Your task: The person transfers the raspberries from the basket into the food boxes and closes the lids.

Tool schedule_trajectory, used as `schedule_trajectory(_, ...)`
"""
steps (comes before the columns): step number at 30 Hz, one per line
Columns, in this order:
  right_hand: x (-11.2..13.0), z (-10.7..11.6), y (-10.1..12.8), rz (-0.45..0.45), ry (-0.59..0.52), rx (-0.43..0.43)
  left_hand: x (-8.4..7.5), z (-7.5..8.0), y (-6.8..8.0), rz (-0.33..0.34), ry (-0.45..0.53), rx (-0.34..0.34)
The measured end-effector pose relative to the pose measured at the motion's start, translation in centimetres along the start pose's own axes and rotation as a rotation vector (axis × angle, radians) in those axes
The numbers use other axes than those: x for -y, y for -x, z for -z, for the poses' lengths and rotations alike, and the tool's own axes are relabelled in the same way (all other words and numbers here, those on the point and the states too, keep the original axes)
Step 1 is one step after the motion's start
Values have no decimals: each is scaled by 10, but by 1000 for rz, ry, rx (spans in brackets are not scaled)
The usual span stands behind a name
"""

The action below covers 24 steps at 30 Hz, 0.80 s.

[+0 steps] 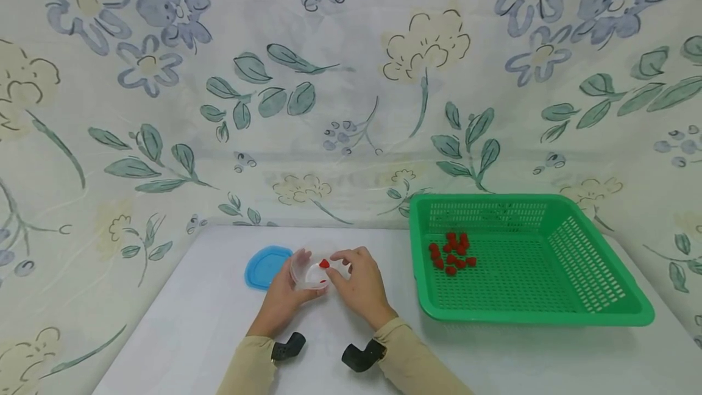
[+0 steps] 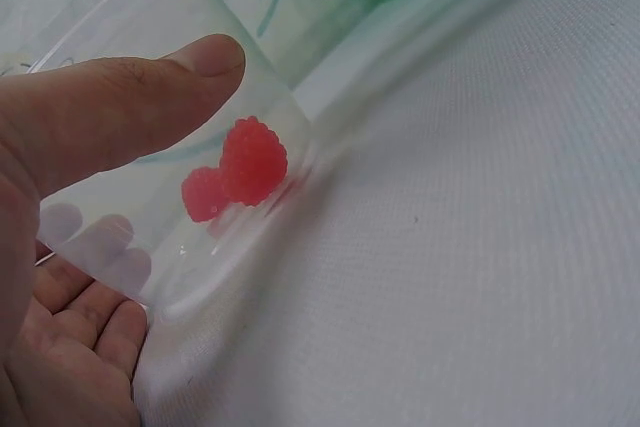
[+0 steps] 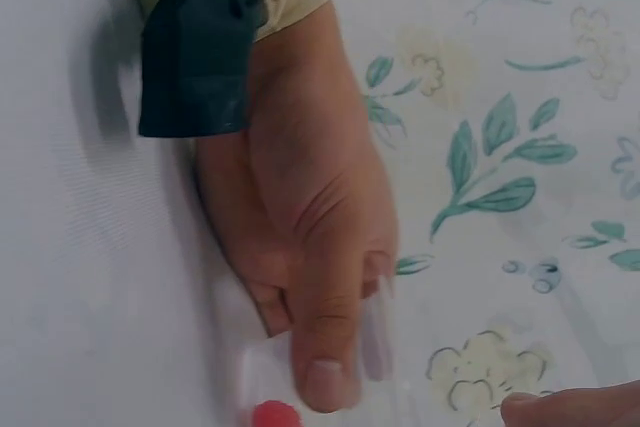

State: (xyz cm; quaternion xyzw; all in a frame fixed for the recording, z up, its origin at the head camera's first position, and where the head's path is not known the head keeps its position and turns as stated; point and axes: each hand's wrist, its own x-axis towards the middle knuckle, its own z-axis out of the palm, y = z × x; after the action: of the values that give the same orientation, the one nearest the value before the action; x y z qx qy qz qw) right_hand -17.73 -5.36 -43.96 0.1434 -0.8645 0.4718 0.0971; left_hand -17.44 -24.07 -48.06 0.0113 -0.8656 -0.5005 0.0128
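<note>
My left hand grips a clear plastic cup, tilted with its mouth toward the right; the thumb lies across its wall. Red raspberries lie inside the cup against the lower wall. My right hand is at the cup's mouth and pinches one red raspberry between thumb and forefinger. In the right wrist view my left hand shows from above, with a red raspberry by its thumb tip. Only one right fingertip shows there.
A blue lid lies flat just left of the cup. A green slotted basket stands at the right with several red raspberries in its near-left corner. Floral cloth hangs behind the white table.
</note>
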Motion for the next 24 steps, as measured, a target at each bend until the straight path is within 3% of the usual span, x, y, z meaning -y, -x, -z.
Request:
schedule_trajectory(19, 24, 38, 5, 116, -9, 5, 0, -1, 0, 18, -22, 2)
schedule_trajectory(24, 30, 52, 5, 112, -19, -1, 1, -1, -1, 25, -15, 6)
